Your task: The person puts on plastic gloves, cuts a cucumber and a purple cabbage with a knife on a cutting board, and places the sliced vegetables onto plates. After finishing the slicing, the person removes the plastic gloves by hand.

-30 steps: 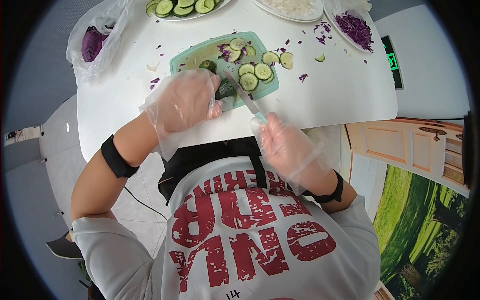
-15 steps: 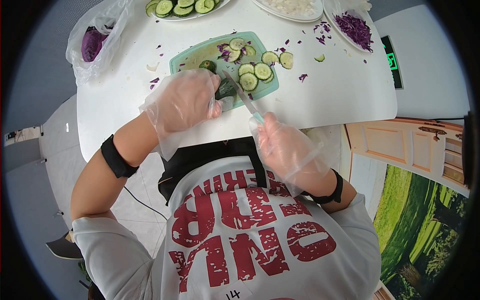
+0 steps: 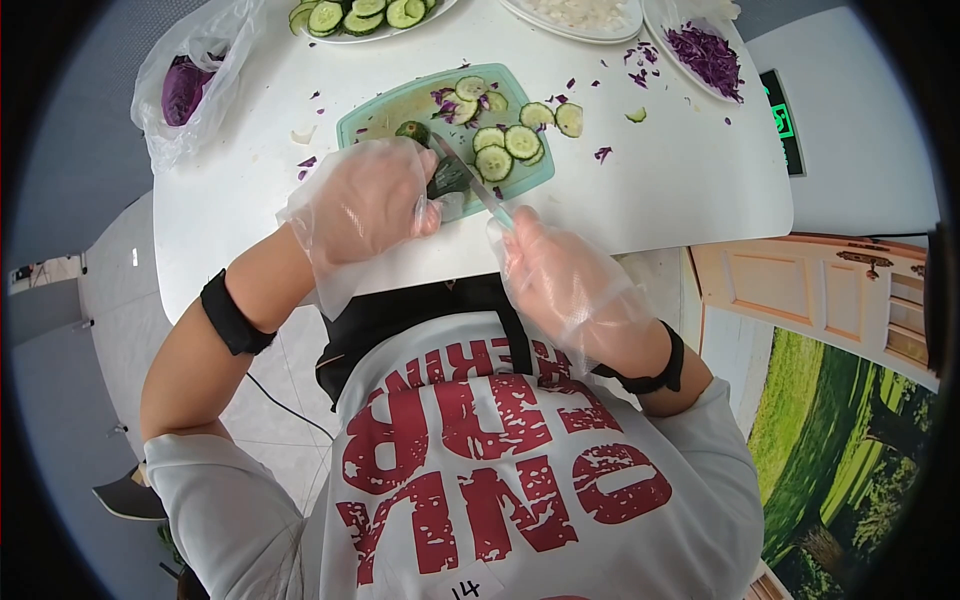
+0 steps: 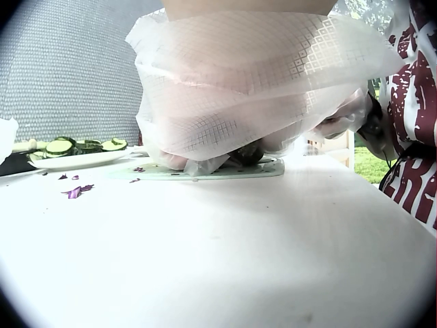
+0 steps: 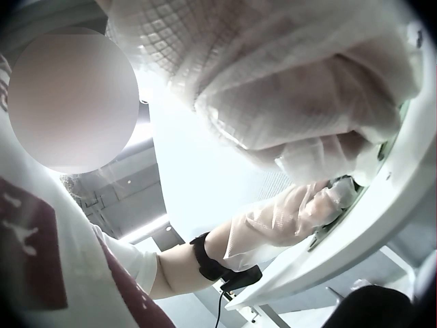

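Observation:
A cucumber [image 3: 449, 178] lies on the light green cutting board [image 3: 376, 116], gripped by my left hand [image 3: 372, 195], which wears a clear plastic glove. My right hand [image 3: 565, 285], gloved too, holds a knife [image 3: 470, 165] by its pale handle. The blade lies along the cut end of the cucumber. To the right of the blade are several round cucumber slices [image 3: 521, 142], some with purple shreds on them. A dark cucumber end [image 3: 413, 131] sits just beyond my left fingers. In the left wrist view the glove [image 4: 232, 89] hides most of the cucumber.
At the back stand a plate of cucumber slices [image 3: 362, 22], a plate of white pieces [image 3: 590, 14] and a plate of shredded purple cabbage [image 3: 706, 58]. A plastic bag [image 3: 215, 75] with purple cabbage [image 3: 184, 90] lies back left. Purple scraps dot the white table [image 3: 640, 190].
My right hand has moved slightly forward and left, bringing the knife blade farther over the cucumber. The left hand keeps its grip in the same place.

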The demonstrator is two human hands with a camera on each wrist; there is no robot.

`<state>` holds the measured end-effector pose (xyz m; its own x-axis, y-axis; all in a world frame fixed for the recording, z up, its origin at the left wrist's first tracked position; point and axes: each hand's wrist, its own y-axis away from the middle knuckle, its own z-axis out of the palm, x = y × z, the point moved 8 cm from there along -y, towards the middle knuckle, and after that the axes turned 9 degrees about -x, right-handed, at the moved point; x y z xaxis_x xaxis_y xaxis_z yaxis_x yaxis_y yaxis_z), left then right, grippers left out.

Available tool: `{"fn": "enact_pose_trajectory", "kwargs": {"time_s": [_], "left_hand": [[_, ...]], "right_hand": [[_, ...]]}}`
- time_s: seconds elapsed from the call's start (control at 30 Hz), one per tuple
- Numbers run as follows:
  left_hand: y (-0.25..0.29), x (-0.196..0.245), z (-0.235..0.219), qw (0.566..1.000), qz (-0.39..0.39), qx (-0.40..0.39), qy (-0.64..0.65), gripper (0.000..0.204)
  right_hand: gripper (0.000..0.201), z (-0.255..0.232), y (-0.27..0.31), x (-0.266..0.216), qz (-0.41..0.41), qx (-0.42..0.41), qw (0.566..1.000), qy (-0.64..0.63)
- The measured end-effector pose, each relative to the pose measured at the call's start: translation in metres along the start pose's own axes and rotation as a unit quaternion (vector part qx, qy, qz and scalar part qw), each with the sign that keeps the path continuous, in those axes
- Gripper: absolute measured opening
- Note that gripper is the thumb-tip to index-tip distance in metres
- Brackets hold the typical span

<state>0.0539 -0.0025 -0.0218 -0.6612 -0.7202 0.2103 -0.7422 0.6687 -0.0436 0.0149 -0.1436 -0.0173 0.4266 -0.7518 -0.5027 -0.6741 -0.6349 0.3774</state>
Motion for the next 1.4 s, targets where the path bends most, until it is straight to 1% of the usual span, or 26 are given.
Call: {"fn": "enact_pose_trajectory", "kwargs": {"time_s": [0.03,0.1,0.2,0.33,0.37,0.4,0.43,0.47,0.5,0.53,0.57,0.6,0.73,0.8,0.83,0.87,0.9,0.93,1.0,1.1,1.27,1.33,1.4], "left_hand": [[0.0,0.0,0.0,1.0,0.001,0.003,0.0,0.03],[0.0,-0.001,0.0,1.0,0.001,0.006,0.001,0.03],[0.001,-0.001,0.0,1.0,0.006,0.016,0.003,0.03],[0.002,0.002,-0.004,0.999,0.023,0.034,0.003,0.028],[0.002,0.002,-0.005,0.999,0.023,0.034,0.003,0.028],[0.001,0.0,0.0,1.0,0.006,-0.007,0.011,0.029],[0.0,-0.002,0.005,0.999,-0.01,-0.048,0.019,0.031],[0.001,-0.002,0.006,0.999,-0.01,-0.048,0.019,0.031],[0.001,-0.002,0.005,0.999,-0.004,-0.035,0.02,0.031],[0.002,-0.001,0.004,1.0,0.002,-0.021,0.021,0.031],[0.002,-0.001,0.004,1.0,0.002,-0.021,0.022,0.031],[0.001,-0.001,0.004,1.0,0.004,-0.018,0.02,0.031],[0.002,-0.001,0.004,1.0,0.005,-0.019,0.021,0.032],[0.002,-0.001,0.004,1.0,0.001,-0.02,0.019,0.032],[0.002,-0.001,0.004,1.0,-0.003,-0.02,0.016,0.033],[0.002,-0.001,0.004,1.0,-0.003,-0.02,0.016,0.033],[0.001,-0.001,0.005,1.0,-0.003,-0.023,0.015,0.033],[0.001,-0.001,0.005,1.0,-0.004,-0.027,0.013,0.033],[0.001,-0.001,0.005,0.999,-0.006,-0.03,0.017,0.033],[0.0,-0.002,0.005,0.999,-0.009,-0.035,0.022,0.033],[0.0,-0.002,0.005,0.999,-0.003,-0.032,0.024,0.033],[0.001,-0.001,0.003,0.999,0.005,-0.016,0.027,0.033],[0.0,-0.001,0.003,0.999,0.002,-0.023,0.031,0.033]], "right_hand": [[0.023,-0.002,-0.002,-0.002,0.0,0.0,1.0,0.0],[0.024,0.001,-0.006,0.005,0.048,-0.024,0.998,-0.037],[0.023,0.002,-0.007,0.004,0.044,-0.03,0.998,-0.015],[0.023,0.003,-0.004,0.005,0.047,-0.021,0.998,-0.024],[0.022,0.007,-0.001,0.001,0.016,-0.02,0.998,0.061],[0.021,0.009,0.0,-0.006,-0.015,-0.02,0.989,0.145],[0.021,0.008,0.0,-0.009,-0.016,-0.02,0.989,0.145],[0.019,0.004,0.001,-0.002,0.047,-0.031,0.996,0.066],[0.019,0.004,0.003,0.006,0.111,-0.041,0.993,-0.013],[0.019,0.005,0.007,0.009,0.11,-0.042,0.993,-0.012],[0.017,0.005,0.012,-0.004,0.015,-0.034,0.988,0.149],[0.016,0.01,0.018,-0.018,-0.081,-0.024,0.949,0.304],[0.015,0.016,0.018,-0.016,-0.07,-0.036,0.951,0.299],[0.014,0.017,0.012,-0.011,-0.047,-0.044,0.971,0.23],[0.014,0.017,0.01,-0.014,-0.047,-0.044,0.971,0.23],[0.014,0.011,0.006,-0.005,0.023,-0.035,0.996,0.076],[0.016,0.01,0.005,0.007,0.093,-0.024,0.992,-0.08],[0.016,0.012,0.005,0.009,0.093,-0.023,0.992,-0.081],[0.015,0.013,0.004,0.003,0.027,-0.005,0.999,-0.036],[0.016,0.017,-0.002,0.006,0.053,-0.008,0.998,-0.03],[0.018,0.014,-0.008,0.002,0.056,-0.002,0.998,-0.009],[0.019,0.013,-0.01,0.001,0.055,0.007,0.998,0.0],[0.019,0.016,-0.014,0.003,0.076,-0.021,0.996,0.04]]}}
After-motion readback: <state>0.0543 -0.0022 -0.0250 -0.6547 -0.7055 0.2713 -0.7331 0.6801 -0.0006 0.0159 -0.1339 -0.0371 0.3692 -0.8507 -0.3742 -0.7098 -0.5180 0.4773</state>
